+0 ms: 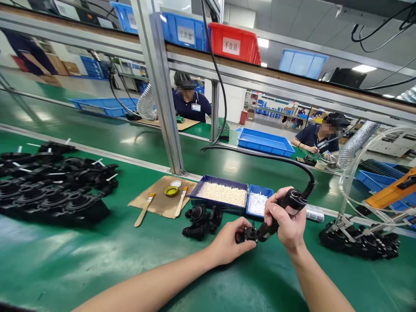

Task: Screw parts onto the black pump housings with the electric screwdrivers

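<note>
In my right hand (290, 221) is a black electric screwdriver (279, 212), its cable arching up and away to the left. Its tip end points down-left at a small black plastic part (249, 234). My left hand (229, 242) grips that part by its side, just above the green bench; whether the tip touches it I cannot tell. Several similar black parts (199, 221) lie in a loose group beyond my left wrist. Behind the hands stand a dark blue tray of cream-coloured small pieces (222, 193) and a smaller blue tray of white pieces (258, 202).
Many black housings (58, 190) are piled at the left. Two brushes (144, 210) and a yellow-rimmed pot (171, 191) lie on or by brown paper (159, 199). More black parts (360, 240) sit at the right near an orange-handled tool (391, 188). A metal post (165, 95) rises behind; co-workers sit opposite.
</note>
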Demonstrator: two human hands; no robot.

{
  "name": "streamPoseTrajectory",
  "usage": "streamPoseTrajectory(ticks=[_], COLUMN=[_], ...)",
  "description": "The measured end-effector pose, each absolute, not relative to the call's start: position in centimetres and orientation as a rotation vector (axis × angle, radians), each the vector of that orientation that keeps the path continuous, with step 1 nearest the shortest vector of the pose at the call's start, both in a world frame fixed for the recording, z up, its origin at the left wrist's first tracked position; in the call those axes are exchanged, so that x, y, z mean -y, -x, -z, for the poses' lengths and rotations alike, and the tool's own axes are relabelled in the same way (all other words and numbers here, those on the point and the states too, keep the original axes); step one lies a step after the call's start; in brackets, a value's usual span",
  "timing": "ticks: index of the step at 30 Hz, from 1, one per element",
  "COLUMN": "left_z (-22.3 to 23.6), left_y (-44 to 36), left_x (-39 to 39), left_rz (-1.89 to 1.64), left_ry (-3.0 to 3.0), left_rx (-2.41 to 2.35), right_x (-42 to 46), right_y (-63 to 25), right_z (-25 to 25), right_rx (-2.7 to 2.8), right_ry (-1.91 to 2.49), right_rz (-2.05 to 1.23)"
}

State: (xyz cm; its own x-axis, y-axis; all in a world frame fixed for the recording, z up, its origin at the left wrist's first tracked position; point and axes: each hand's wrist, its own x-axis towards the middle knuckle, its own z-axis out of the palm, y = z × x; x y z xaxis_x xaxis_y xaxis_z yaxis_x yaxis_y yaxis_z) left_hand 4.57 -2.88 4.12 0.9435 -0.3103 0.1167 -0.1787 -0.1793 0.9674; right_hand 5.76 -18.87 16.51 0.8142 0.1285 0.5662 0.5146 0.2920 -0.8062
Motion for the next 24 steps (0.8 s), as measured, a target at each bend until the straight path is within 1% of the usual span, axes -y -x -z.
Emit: streamPoseTrajectory(ticks=[14, 24], left_z=[-2.3, -1.7], left_y=[-4.6, -4.8], left_x=[3.2, 3.3], left_rz=[0.130, 0.120], left_ry=[-1.607, -1.581], left_rx=[0.316, 0.316], right_x=[17.9, 17.5], right_y=[-6.0, -6.0], right_z=[-15.0, -14.5], right_rx=[0.558, 0.518], right_ry=[1.247, 1.350], right_rz=[0.261, 0.280])
